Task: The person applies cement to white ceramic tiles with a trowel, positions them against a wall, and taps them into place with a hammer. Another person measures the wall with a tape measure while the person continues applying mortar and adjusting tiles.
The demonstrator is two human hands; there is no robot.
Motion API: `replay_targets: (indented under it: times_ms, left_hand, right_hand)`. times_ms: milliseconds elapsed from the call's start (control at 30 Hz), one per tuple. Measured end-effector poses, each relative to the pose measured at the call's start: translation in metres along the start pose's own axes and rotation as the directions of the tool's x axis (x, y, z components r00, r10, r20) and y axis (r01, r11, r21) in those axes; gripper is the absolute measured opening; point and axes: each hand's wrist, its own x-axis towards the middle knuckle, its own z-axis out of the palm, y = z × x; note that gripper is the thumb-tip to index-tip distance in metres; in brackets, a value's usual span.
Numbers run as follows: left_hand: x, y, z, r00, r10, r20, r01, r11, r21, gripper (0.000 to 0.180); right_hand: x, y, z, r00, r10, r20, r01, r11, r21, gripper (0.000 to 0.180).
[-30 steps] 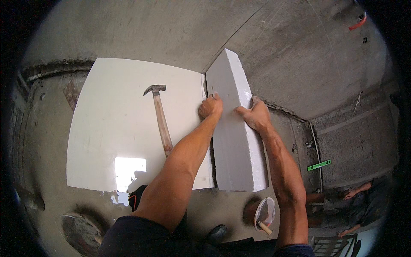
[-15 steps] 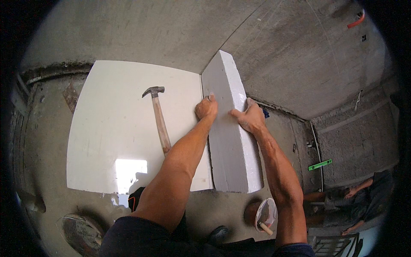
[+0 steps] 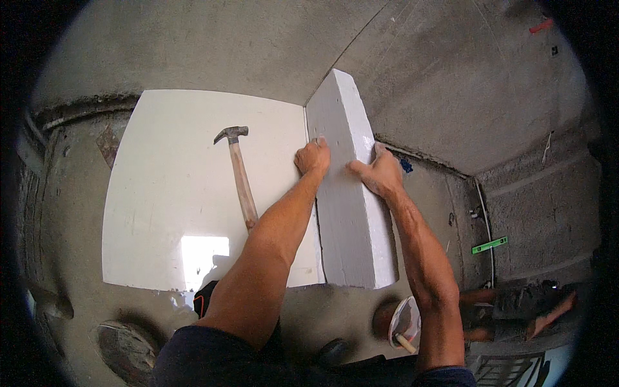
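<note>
A long white block [image 3: 346, 213] with a pitted left face stands on edge by the wall corner. It runs along the right edge of a large glossy white tile [image 3: 161, 161]. My left hand [image 3: 313, 157] is closed, knuckles by the tile's edge and thumb against the block's face; whatever lies within its curled fingers is hidden. My right hand [image 3: 383, 173] grips the block's upper edge, thumb over the top and fingers down the far side, mostly out of sight. On the tile lies a claw hammer [image 3: 240, 174] with a wooden handle, its lower end behind my left forearm.
Bare grey walls meet behind the block. A bucket with a wooden-handled tool [image 3: 405, 322] stands near my right forearm, and a round tub [image 3: 126, 348] at the lower left. A green spirit level [image 3: 490, 245] is at the right, above another person's limbs [image 3: 480, 297].
Both hands keep their places on the block, with barely any shift against it. The view has turned slightly. At the right, the other person's limbs have changed position.
</note>
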Motion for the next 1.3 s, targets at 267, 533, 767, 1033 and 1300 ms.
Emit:
replay_targets:
  times_ms: [267,533,767,1033,1300]
  left_hand:
    - [0.004,-0.003,0.002,0.996,0.064,-0.069,-0.063,0.998,0.018,0.058]
    - [0.0,0.003,-0.007,1.0,0.002,-0.01,-0.002,1.0,-0.01,0.054]
    - [0.003,0.001,-0.004,0.999,-0.003,-0.044,0.002,1.0,-0.02,0.057]
    - [0.007,-0.001,0.002,0.996,-0.032,-0.077,0.031,0.999,-0.022,0.058]
    - [0.008,-0.005,0.004,0.993,0.025,-0.118,-0.029,0.999,-0.032,0.058]
  right_hand:
    - [0.003,0.002,0.004,1.0,0.01,0.028,-0.011,1.0,0.029,0.08]
    - [0.007,0.005,0.006,0.998,0.02,0.058,-0.023,0.999,0.043,0.079]
    - [0.004,0.002,0.004,0.997,0.048,0.057,-0.05,0.998,0.031,0.082]
    - [0.003,-0.003,-0.002,0.995,0.038,0.091,-0.037,0.999,-0.013,0.085]
    - [0.006,0.001,0.002,0.995,0.043,0.088,-0.039,0.998,-0.046,0.086]
